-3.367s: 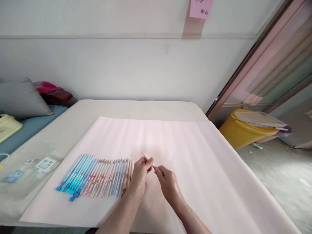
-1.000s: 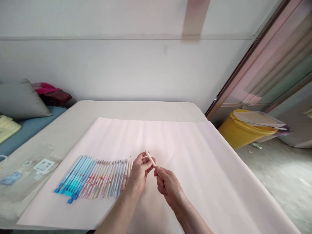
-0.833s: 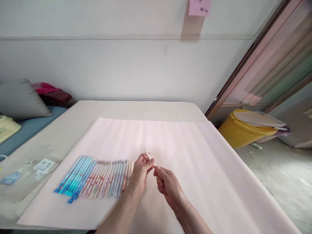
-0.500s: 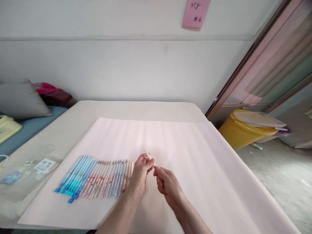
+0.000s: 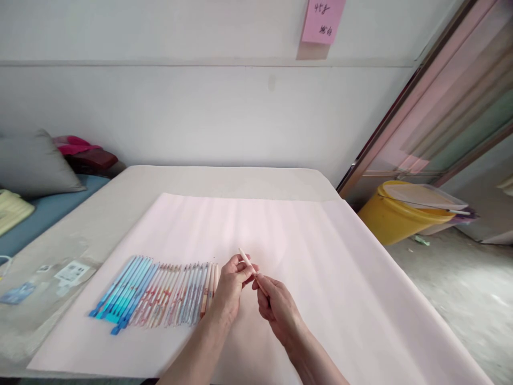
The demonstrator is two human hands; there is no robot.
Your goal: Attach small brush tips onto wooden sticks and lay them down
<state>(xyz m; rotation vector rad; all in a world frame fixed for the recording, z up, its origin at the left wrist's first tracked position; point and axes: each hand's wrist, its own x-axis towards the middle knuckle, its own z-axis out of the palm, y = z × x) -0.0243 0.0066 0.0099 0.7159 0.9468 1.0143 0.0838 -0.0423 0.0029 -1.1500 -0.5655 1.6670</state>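
Observation:
My left hand (image 5: pixel 230 286) and my right hand (image 5: pixel 276 305) meet above a pale pink sheet (image 5: pixel 320 256) and pinch one slim cream-coloured pen (image 5: pixel 245 257) between their fingertips. The pen's far tip points up and away from me. Just left of my left hand lies a neat row of several pens (image 5: pixel 154 291), blue ones at the left and pink and orange ones at the right, side by side on the sheet.
The sheet covers a beige table (image 5: pixel 224 179) against a white wall with a pink note (image 5: pixel 323 20). Clear plastic wrappers (image 5: pixel 52 275) lie at the table's left edge. A grey cushion (image 5: pixel 34 166) sits far left. A yellow bucket (image 5: pixel 395 211) stands on the floor at the right.
Both hands have stayed over the same spot, turning the pen slightly between their fingers. The row of pens has not moved.

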